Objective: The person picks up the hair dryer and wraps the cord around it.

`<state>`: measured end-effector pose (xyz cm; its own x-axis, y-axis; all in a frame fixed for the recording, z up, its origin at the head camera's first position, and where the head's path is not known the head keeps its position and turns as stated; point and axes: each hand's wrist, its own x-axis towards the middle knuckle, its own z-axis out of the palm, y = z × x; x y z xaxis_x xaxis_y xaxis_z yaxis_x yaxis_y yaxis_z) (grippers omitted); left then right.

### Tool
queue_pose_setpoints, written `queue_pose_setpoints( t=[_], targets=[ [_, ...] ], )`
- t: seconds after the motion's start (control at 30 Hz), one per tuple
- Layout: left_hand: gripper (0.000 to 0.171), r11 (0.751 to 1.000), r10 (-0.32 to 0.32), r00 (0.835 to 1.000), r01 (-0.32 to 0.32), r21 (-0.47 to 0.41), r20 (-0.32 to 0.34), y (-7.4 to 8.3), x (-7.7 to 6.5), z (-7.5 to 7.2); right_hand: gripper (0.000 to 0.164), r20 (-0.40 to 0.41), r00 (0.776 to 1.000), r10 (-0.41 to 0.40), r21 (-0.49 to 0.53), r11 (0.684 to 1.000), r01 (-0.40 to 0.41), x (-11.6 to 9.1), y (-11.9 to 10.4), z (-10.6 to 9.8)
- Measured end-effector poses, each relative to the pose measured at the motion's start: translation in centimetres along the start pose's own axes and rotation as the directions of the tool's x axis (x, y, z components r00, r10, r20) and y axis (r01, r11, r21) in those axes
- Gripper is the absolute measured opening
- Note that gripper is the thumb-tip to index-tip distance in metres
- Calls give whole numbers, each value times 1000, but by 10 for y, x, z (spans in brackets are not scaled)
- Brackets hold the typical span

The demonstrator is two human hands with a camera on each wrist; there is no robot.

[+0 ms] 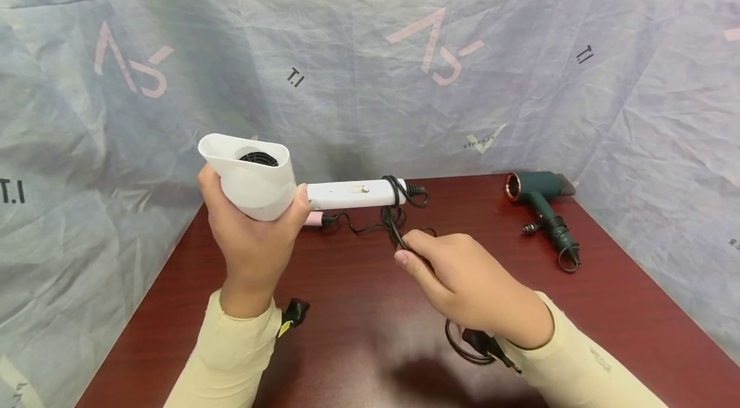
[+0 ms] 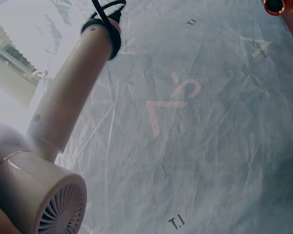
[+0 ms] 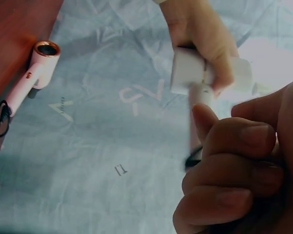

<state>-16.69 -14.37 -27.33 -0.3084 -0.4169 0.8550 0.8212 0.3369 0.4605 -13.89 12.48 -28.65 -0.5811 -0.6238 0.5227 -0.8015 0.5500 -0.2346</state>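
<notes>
A white hair dryer [image 1: 355, 195] is held up above the table, its flattened nozzle facing upward and its handle pointing right. My left hand [image 1: 254, 244] grips it around the barrel. The round rear grille [image 2: 63, 209] shows in the left wrist view. A black cord [image 1: 399, 188] loops around the end of the handle and hangs down from it. My right hand [image 1: 476, 286] pinches that cord between thumb and fingers, below and right of the handle. In the right wrist view, curled fingers [image 3: 224, 170] hide most of the cord.
A dark green hair dryer [image 1: 539, 184] lies at the back right of the red-brown table [image 1: 347, 331], its cord bundled on the handle. Behind the white one lies a pink hair dryer [image 3: 31, 80], mostly hidden in the head view. A grey printed sheet [image 1: 347, 74] hangs around the table.
</notes>
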Motion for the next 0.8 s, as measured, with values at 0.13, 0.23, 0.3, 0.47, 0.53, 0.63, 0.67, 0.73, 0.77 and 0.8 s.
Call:
queue_pose_setpoints(
  t=[0.13, 0.23, 0.3, 0.47, 0.53, 0.63, 0.67, 0.73, 0.77, 0.8],
  targets=[
    [71, 998, 2, 999, -4, 62, 39, -3, 0, -2, 9, -40, 999, -26, 18, 999, 27, -2, -4, -9],
    [72, 996, -7, 998, 2, 86, 58, -3, 0, -2, 7, -60, 998, -27, 26, 999, 29, -4, -5, -15],
    [72, 995, -8, 998, 1, 101, 65, -3, 0, -3, 8, -74, 997, -31, 28, 999, 33, -4, -5, -18],
    [73, 993, 2, 997, -11, 118, 76, -4, 2, -3, 11, -107, 993, -54, 28, 998, 57, -3, -3, -22],
    [73, 994, 9, 997, -18, 111, 80, -4, 2, -3, 12, -116, 991, -63, 32, 997, 67, -3, -3, -24],
    [71, 995, 19, 996, -28, 93, 90, -4, 2, -3, 14, -130, 989, -77, 36, 996, 82, -3, -3, -26],
    [70, 995, 25, 995, -34, 93, 97, -4, 2, -3, 14, -136, 987, -82, 36, 995, 88, -3, -3, -26],
    [70, 995, 41, 992, -51, 86, 116, -5, 2, -4, 16, -149, 984, -96, 38, 994, 103, -3, -3, -27],
    [70, 994, 49, 991, -60, 86, 126, -5, 2, -4, 16, -156, 982, -102, 40, 993, 109, -3, -3, -28],
    [70, 994, 60, 989, -73, 86, 137, -5, 2, -4, 16, -166, 980, -109, 42, 992, 117, -3, -3, -28]
  ],
)
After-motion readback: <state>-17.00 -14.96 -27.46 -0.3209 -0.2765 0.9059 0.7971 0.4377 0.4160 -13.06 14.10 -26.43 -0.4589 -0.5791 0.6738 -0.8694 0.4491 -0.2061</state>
